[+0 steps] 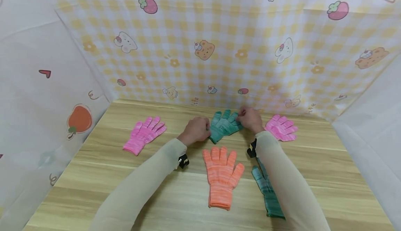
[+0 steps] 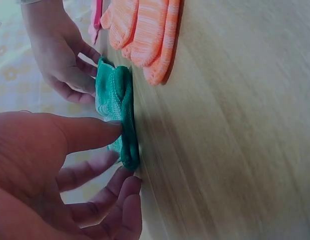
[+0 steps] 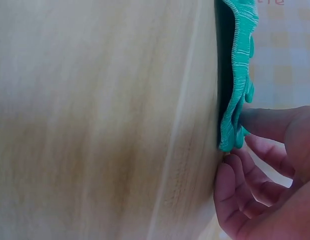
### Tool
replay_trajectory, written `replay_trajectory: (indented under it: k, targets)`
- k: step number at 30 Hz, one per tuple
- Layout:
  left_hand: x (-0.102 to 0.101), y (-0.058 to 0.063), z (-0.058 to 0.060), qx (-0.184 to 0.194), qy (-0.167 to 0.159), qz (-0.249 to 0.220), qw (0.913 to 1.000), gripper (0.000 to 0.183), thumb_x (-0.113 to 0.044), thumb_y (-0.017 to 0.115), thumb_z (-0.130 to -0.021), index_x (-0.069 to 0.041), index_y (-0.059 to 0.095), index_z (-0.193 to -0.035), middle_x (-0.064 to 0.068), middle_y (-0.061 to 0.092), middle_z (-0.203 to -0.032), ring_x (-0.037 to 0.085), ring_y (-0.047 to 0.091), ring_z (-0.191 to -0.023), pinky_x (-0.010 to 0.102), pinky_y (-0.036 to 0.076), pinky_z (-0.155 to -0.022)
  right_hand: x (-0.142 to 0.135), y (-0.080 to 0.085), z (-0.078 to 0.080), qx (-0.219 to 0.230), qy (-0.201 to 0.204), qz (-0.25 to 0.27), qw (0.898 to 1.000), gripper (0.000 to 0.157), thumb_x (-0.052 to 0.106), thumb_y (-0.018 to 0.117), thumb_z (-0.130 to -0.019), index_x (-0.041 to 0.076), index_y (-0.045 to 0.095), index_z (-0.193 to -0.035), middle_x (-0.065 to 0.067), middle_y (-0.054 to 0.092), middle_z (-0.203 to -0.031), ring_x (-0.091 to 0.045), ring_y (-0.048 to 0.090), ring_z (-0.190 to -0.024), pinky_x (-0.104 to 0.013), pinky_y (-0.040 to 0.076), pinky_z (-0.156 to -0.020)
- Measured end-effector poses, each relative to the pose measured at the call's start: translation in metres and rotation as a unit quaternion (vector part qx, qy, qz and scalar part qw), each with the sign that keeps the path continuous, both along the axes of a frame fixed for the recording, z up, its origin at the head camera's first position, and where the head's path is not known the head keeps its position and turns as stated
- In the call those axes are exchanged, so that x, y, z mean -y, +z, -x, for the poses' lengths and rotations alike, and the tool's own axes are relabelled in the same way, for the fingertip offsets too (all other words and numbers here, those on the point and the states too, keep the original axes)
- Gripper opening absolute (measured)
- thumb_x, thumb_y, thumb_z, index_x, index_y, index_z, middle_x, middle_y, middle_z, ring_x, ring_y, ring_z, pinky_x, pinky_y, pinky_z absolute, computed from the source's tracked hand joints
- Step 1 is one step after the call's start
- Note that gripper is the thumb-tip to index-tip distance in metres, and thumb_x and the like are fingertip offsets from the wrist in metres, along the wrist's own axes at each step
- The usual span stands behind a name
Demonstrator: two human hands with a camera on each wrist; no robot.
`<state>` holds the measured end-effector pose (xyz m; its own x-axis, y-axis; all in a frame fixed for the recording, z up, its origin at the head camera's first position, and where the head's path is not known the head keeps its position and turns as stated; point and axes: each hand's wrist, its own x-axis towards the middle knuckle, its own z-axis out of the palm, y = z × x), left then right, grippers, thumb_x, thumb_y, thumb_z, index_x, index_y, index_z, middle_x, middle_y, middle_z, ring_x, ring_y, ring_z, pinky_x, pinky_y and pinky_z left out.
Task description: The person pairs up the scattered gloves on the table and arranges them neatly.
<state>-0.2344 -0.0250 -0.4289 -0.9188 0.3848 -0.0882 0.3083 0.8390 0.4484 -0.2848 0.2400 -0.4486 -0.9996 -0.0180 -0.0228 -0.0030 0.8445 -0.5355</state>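
A green knitted glove [image 1: 224,126] lies at the back middle of the table, between the two hands. With thumb and fingers, my left hand [image 1: 197,129] pinches its left edge near the cuff; in the left wrist view the thumb presses on the folded green fabric [image 2: 114,92]. At the other side, my right hand [image 1: 250,119] pinches the glove's finger side, and the right wrist view shows the thumb against the fabric's edge [image 3: 240,65]. Nearer the front lies an orange glove [image 1: 220,180], its fingers pointing away.
One pink glove [image 1: 144,133] lies at the left, another pink glove [image 1: 281,128] beyond the right forearm. A second green glove [image 1: 272,198] is partly hidden under the right sleeve [image 1: 291,185]. A checked cloth [image 1: 188,29] hangs behind the wooden table [image 1: 103,178].
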Motion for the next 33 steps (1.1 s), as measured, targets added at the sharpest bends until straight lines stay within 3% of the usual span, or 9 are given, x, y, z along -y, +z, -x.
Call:
replay_trajectory:
  k: [3,6,7,10,13,16,21,27,33]
  targets:
    - [0.001,-0.029,0.018,0.018,0.026,0.008,0.9995,0.020,-0.022,0.077,-0.098,-0.008,0.063,-0.095,0.004,0.059,-0.082,0.022,0.059,-0.074,0.037,0.052,-0.064,0.005,0.006,-0.005,0.030,0.005,0.005,1.000,0.035,0.018,0.075,-0.103,0.002,0.067,-0.133,-0.024,0.070,-0.128,-0.042,0.064,-0.116,-0.055,0.053,-0.102]
    - [0.001,-0.046,0.032,0.062,0.044,0.012,0.9970,0.029,-0.026,0.077,-0.099,-0.011,0.057,-0.084,0.002,0.049,-0.070,0.020,0.053,-0.061,0.034,0.044,-0.053,0.007,0.010,-0.008,0.049,0.018,0.008,0.999,0.046,0.014,0.071,-0.104,-0.002,0.062,-0.146,-0.029,0.065,-0.144,-0.046,0.060,-0.132,-0.059,0.048,-0.112]
    - [0.002,-0.054,0.037,0.068,0.045,0.014,0.9965,0.033,-0.027,0.077,-0.098,-0.012,0.055,-0.078,0.000,0.045,-0.066,0.018,0.051,-0.058,0.032,0.042,-0.050,0.006,0.010,-0.008,0.052,0.022,0.009,0.998,0.045,0.013,0.070,-0.104,-0.003,0.063,-0.146,-0.030,0.064,-0.145,-0.047,0.060,-0.133,-0.059,0.048,-0.112]
    - [0.002,-0.057,0.041,0.098,0.045,0.010,0.9942,0.046,-0.027,0.079,-0.098,-0.015,0.052,-0.063,-0.003,0.039,-0.056,0.014,0.047,-0.049,0.030,0.039,-0.046,0.005,0.010,-0.009,0.051,0.031,0.012,0.998,0.038,0.011,0.070,-0.102,-0.004,0.068,-0.137,-0.029,0.066,-0.141,-0.045,0.062,-0.130,-0.057,0.051,-0.107]
    - [0.005,-0.073,0.051,0.097,0.031,0.002,0.9948,0.050,-0.027,0.077,-0.097,-0.018,0.051,-0.056,-0.006,0.038,-0.051,0.011,0.043,-0.044,0.027,0.035,-0.043,0.005,0.011,-0.012,0.045,0.031,0.023,0.998,0.028,0.010,0.071,-0.101,-0.003,0.071,-0.126,-0.028,0.069,-0.133,-0.043,0.064,-0.120,-0.055,0.053,-0.100]
    - [0.006,-0.079,0.055,0.094,0.018,-0.003,0.9954,0.042,-0.026,0.075,-0.097,-0.019,0.055,-0.060,-0.006,0.044,-0.054,0.011,0.045,-0.047,0.027,0.036,-0.044,0.004,0.011,-0.014,0.040,0.031,0.031,0.998,0.021,0.010,0.072,-0.102,-0.002,0.071,-0.119,-0.026,0.070,-0.128,-0.041,0.064,-0.113,-0.053,0.053,-0.095]
    - [0.004,-0.084,0.054,0.049,-0.001,-0.004,0.9988,0.012,-0.021,0.072,-0.095,-0.018,0.063,-0.089,-0.002,0.061,-0.078,0.016,0.059,-0.067,0.030,0.047,-0.057,-0.002,0.009,-0.014,0.030,0.033,0.039,0.998,0.017,0.008,0.070,-0.103,-0.003,0.073,-0.115,-0.026,0.072,-0.125,-0.039,0.064,-0.108,-0.048,0.054,-0.090]
    - [0.004,-0.077,0.045,0.019,-0.008,-0.027,0.9994,0.003,-0.020,0.065,-0.099,-0.017,0.064,-0.099,0.001,0.065,-0.087,0.018,0.061,-0.073,0.033,0.052,-0.063,-0.010,0.008,-0.017,0.028,0.014,0.076,0.997,0.021,0.008,0.066,-0.106,-0.004,0.074,-0.122,-0.024,0.073,-0.119,-0.031,0.065,-0.094,-0.038,0.051,-0.079]
    - [-0.001,-0.018,0.005,-0.012,-0.005,-0.057,0.9983,0.008,-0.013,0.063,-0.104,-0.008,0.069,-0.101,0.005,0.069,-0.091,0.020,0.065,-0.079,0.038,0.057,-0.074,-0.014,0.015,-0.022,0.005,0.005,0.101,0.995,0.019,0.004,0.067,-0.105,-0.006,0.073,-0.120,-0.025,0.072,-0.122,-0.038,0.064,-0.110,-0.048,0.052,-0.094]
